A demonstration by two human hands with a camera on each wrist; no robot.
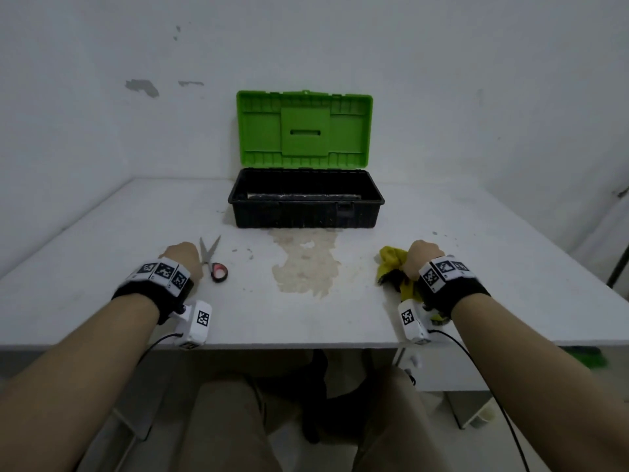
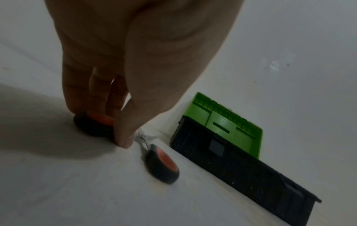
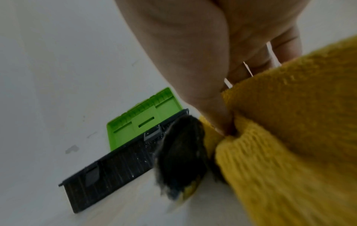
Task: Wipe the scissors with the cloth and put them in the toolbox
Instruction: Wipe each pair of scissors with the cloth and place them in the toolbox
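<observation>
Yellow knitted cloth (image 3: 289, 122) was bunched in the right hand (image 1: 422, 258). The left hand (image 1: 183, 258) pinched one handle of the scissors (image 1: 213, 262), lying on the table (image 1: 340, 321) before the open toolbox (image 1: 306, 202). Best lifted by both handles, blades together. No legible writing showed.
</observation>
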